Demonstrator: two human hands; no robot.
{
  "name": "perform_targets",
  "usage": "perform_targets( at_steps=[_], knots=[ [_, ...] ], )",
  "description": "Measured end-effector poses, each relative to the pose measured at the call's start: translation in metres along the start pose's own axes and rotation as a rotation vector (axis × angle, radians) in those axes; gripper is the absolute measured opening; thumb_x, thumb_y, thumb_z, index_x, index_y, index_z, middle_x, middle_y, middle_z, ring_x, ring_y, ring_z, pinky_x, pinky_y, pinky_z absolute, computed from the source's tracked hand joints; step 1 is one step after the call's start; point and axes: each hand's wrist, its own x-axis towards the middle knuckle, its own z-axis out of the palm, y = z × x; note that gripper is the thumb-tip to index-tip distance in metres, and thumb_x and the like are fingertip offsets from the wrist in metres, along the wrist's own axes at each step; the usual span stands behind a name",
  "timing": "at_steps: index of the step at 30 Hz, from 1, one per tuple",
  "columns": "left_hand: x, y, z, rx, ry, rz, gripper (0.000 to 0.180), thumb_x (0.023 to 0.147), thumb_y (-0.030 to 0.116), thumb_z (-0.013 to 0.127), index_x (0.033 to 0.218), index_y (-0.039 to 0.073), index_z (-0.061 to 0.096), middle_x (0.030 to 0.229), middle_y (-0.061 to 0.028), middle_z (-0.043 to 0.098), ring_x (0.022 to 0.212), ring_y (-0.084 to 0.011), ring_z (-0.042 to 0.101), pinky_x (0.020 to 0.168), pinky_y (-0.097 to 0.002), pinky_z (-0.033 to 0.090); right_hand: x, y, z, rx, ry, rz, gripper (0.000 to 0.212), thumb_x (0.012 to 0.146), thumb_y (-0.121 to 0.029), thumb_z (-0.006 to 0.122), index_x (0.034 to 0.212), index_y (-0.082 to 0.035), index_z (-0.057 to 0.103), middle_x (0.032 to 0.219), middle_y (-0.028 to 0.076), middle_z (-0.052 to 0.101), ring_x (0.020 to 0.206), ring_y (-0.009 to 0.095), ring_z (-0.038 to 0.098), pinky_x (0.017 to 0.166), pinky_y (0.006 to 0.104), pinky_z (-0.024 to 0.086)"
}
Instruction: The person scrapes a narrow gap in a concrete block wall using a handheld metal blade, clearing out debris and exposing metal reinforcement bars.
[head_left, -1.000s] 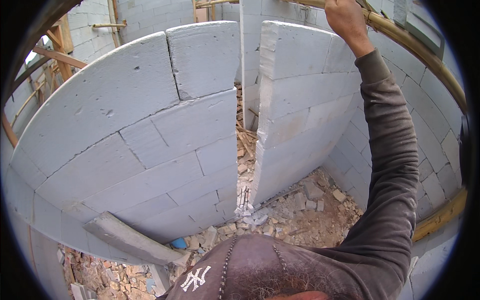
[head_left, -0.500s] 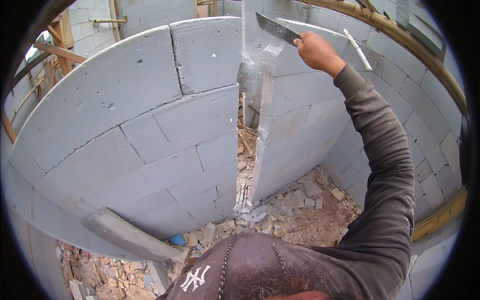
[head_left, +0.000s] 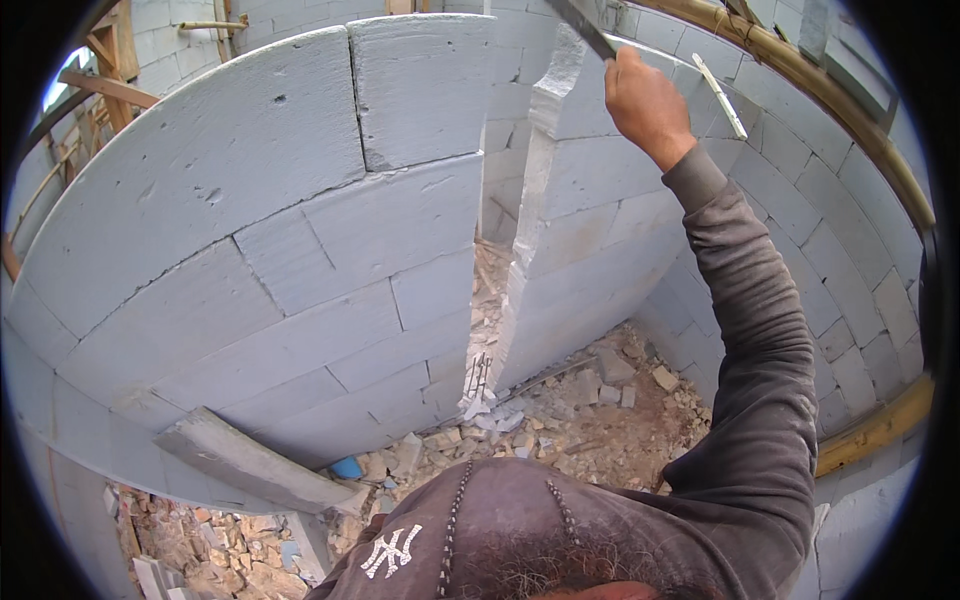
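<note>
L wall sect. [head_left: 280, 270]: pale grey blocks w/ dark joints, bowed by the lens, filling most of L and centre. R wall sect. [head_left: 610, 200]: same block type, its rough pale edge facing the L sect. across a narrow vert. gap. Dark top [head_left: 520, 510] w/ long sleeve [head_left: 760, 330]: lower centre, sleeve running up along the R side. Rubble [head_left: 560, 430]: broken pieces over brown ground, at the foot of both sects. Bamboo pole [head_left: 850, 135]: upper R, beyond the R sect. Grey slab [head_left: 255, 465]: lower L, lying slantwise against the wall foot. R hand [head_left: 648, 108]: in front of the R sect.'s upper part, fingers closed tight abt. the handle end of a blade. L hand: grip can't be told. Blade [head_left: 583, 25]: dark, flat, slanting up-L from the R hand nr. the rough edge, cut off by the top of view; contact w/ wall unclear. White strip [head_left: 719, 95]: slanted, R of the hand. Thin rods [head_left: 480, 372]: upright, low in gap. Blue scrap [head_left: 347, 468]: beside slab.
</note>
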Motion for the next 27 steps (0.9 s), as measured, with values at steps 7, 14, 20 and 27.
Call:
perform_targets(
  at_steps=[7, 14, 20, 27],
  knots=[
    [0.015, -0.004, 0.005, -0.021, 0.013, 0.020, 0.061, 0.091, 0.045, 0.068, 0.133, 0.001, 0.063, 0.120, -0.0207, 0.073, 0.110, -0.0301, 0.071, 0.094, -0.0390, 0.054, 0.034, 0.013, -0.025, 0.021, -0.151, -0.105, 0.038, 0.104, -0.029, 0.049, 0.102, 0.005, 0.065, 0.099, 0.031, 0.068, 0.096, 0.051, 0.065, 0.086, 0.0562, 0.050],
    [0.009, -0.019, 0.003, -0.005, -0.005, 0.017, 0.061, 0.092, 0.045, 0.068, 0.133, 0.001, 0.063, 0.119, -0.0206, 0.073, 0.110, -0.0303, 0.071, 0.094, -0.0393, 0.054, 0.060, -0.040, -0.095, 0.346, 1.002, -0.210, 0.038, 0.109, -0.032, 0.048, 0.096, 0.004, 0.056, 0.083, 0.031, 0.064, 0.079, 0.049, 0.062, 0.069, 0.0525, 0.049],
    [0.018, -0.021, -0.002, 0.024, -0.022, 0.056, 0.060, 0.092, 0.045, 0.067, 0.133, 0.001, 0.063, 0.119, -0.0205, 0.073, 0.110, -0.0304, 0.071, 0.094, -0.0395, 0.054, -0.004, 0.011, 0.018, -0.161, -0.315, -0.002, 0.044, 0.104, -0.032, 0.048, 0.108, 0.007, 0.068, 0.102, 0.034, 0.069, 0.099, 0.052, 0.066, 0.091, 0.0560, 0.051],
    [0.020, -0.028, -0.002, 0.009, -0.008, 0.050, 0.060, 0.092, 0.045, 0.067, 0.133, 0.002, 0.064, 0.119, -0.0204, 0.073, 0.110, -0.0305, 0.071, 0.094, -0.0397, 0.054, 0.051, -0.008, -0.057, 0.044, 0.125, -0.204, 0.043, 0.104, -0.034, 0.053, 0.095, 0.007, 0.063, 0.096, 0.031, 0.069, 0.088, 0.046, 0.067, 0.085, 0.0515, 0.051]
  ],
)
